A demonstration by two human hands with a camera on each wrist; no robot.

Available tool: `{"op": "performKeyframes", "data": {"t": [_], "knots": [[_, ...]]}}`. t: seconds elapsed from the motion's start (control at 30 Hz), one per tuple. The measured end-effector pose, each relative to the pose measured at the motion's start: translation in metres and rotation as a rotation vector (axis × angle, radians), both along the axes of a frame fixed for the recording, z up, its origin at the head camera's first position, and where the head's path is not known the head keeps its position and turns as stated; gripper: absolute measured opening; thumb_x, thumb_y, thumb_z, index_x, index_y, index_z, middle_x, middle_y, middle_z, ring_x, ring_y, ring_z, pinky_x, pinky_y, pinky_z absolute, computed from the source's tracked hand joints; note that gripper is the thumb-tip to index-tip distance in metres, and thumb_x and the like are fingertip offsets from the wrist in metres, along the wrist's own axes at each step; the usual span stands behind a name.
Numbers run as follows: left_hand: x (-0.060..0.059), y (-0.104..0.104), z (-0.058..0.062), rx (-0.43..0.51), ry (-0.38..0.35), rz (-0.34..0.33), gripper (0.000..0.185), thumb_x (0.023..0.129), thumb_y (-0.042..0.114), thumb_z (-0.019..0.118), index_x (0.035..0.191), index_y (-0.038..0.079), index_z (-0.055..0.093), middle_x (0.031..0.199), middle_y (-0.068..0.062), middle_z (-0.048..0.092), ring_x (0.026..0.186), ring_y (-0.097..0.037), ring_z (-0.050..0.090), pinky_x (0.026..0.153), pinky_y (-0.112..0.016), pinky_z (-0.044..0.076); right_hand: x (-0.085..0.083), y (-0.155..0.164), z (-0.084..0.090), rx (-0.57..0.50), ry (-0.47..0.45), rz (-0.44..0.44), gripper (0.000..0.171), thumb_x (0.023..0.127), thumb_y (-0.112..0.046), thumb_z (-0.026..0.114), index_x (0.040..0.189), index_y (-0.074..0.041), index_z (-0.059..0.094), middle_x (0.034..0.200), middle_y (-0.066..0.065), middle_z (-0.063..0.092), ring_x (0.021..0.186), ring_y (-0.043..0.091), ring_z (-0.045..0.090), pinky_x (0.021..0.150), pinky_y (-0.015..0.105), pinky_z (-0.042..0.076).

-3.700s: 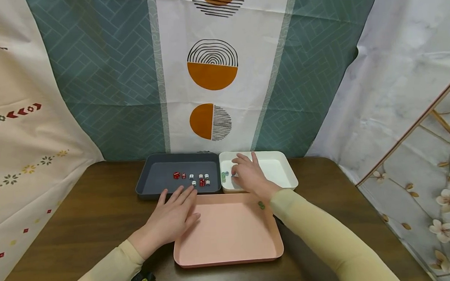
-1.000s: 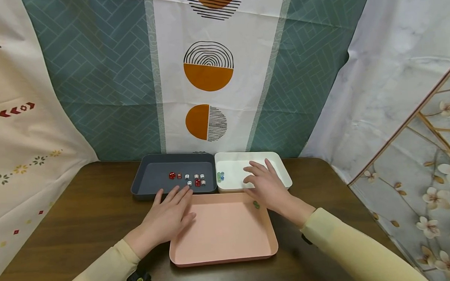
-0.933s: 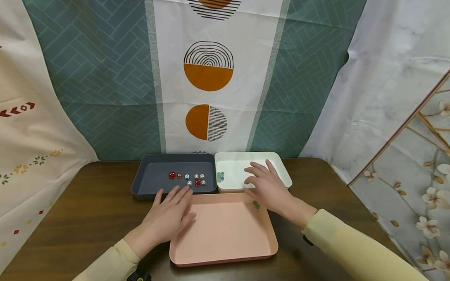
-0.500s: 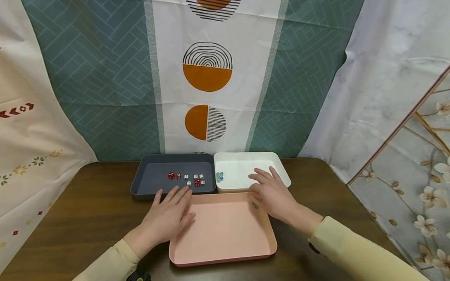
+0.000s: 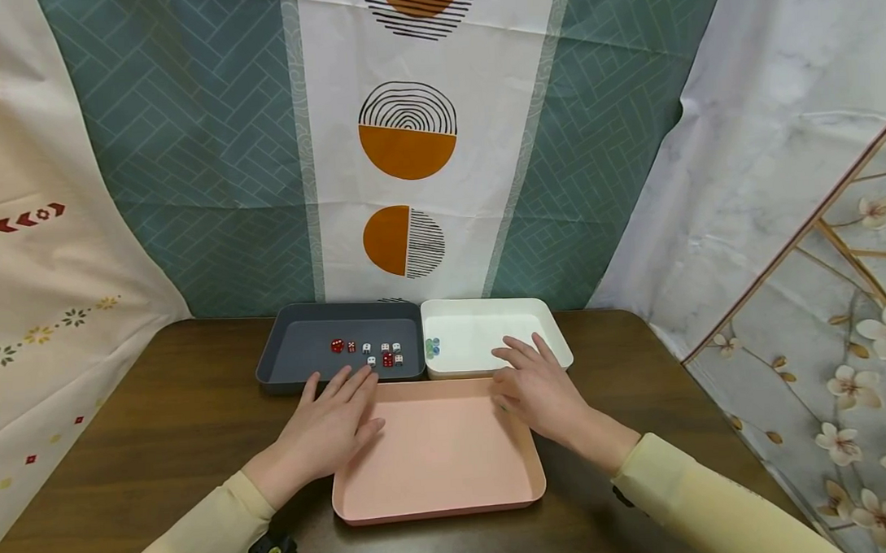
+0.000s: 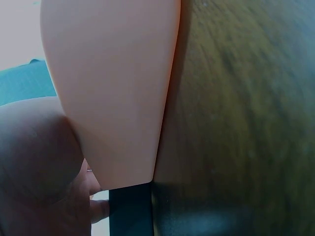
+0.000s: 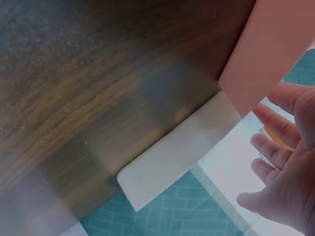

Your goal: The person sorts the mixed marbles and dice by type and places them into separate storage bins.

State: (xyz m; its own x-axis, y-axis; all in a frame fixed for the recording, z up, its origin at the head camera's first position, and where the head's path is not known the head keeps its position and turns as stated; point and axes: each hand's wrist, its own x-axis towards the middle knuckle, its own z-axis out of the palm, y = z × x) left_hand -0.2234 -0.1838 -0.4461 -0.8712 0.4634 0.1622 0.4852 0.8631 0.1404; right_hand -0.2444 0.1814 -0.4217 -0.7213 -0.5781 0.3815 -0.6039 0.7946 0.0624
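Note:
My left hand (image 5: 327,431) lies across the left edge of the pink tray (image 5: 442,472), fingers spread and fairly straight, fingertips at the near rim of the dark grey tray (image 5: 306,346). Over the pink tray's far right corner, my right hand (image 5: 542,391) reaches down with thumb and index finger close together, the other fingers extended above. It covers the small green pieces in that corner; I cannot tell whether the fingertips pinch one. In the right wrist view, the tips of the right hand (image 7: 290,147) go behind the pink tray's wall. Small translucent green and blue pieces (image 5: 432,348) lie at the left of the white tray (image 5: 532,314).
Several red dice (image 5: 337,345) and white dice (image 5: 397,347) sit in the dark grey tray. The three trays adjoin on a brown wooden table (image 5: 191,415). Patterned cloths hang behind and at both sides. A black strap (image 5: 272,551) shows under the left sleeve.
My right hand has come back from the white tray and lowered over the green pieces in the pink tray's corner, now hiding them. The left hand stays put.

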Motion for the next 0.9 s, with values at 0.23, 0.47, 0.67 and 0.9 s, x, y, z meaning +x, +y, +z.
{"op": "performKeyframes", "data": {"t": [0.23,0.47,0.67,0.9], "knots": [[0.0,-0.0002,0.0004,0.006,-0.005,0.003,0.072,0.108,0.045,0.069,0.164,0.005,0.051,0.172,-0.017,0.045,0.16,-0.046,0.037,0.125,-0.079,0.019,0.0005,0.0021,-0.0039,0.005,-0.009,0.028,0.018,0.085,-0.014,0.097,0.096,-0.013,0.083,0.14,0.017,0.071,0.149,0.043,0.052,0.125,0.073,0.028],[-0.0007,0.0001,-0.0007,0.005,-0.006,0.003,0.072,0.108,0.046,0.069,0.164,0.005,0.051,0.172,-0.016,0.045,0.159,-0.046,0.038,0.124,-0.079,0.019,0.001,0.0007,-0.0089,0.044,-0.018,0.012,0.017,0.084,-0.013,0.097,0.093,-0.011,0.083,0.141,0.017,0.071,0.149,0.043,0.052,0.125,0.072,0.03],[-0.0008,0.0001,-0.0008,0.004,0.002,0.0,0.071,0.108,0.046,0.069,0.164,0.005,0.052,0.172,-0.016,0.045,0.159,-0.046,0.038,0.124,-0.079,0.019,0.0011,-0.0019,-0.0098,0.084,-0.043,-0.027,0.018,0.084,-0.013,0.096,0.096,-0.011,0.083,0.142,0.015,0.07,0.15,0.042,0.051,0.126,0.07,0.029],[-0.0009,0.0,-0.0005,0.001,0.004,0.0,0.071,0.109,0.046,0.069,0.165,0.005,0.051,0.172,-0.016,0.045,0.159,-0.045,0.038,0.124,-0.079,0.019,0.0016,-0.0046,-0.0087,0.133,-0.07,-0.064,0.018,0.086,-0.014,0.095,0.098,-0.011,0.083,0.143,0.015,0.069,0.151,0.041,0.05,0.127,0.068,0.029]]}}
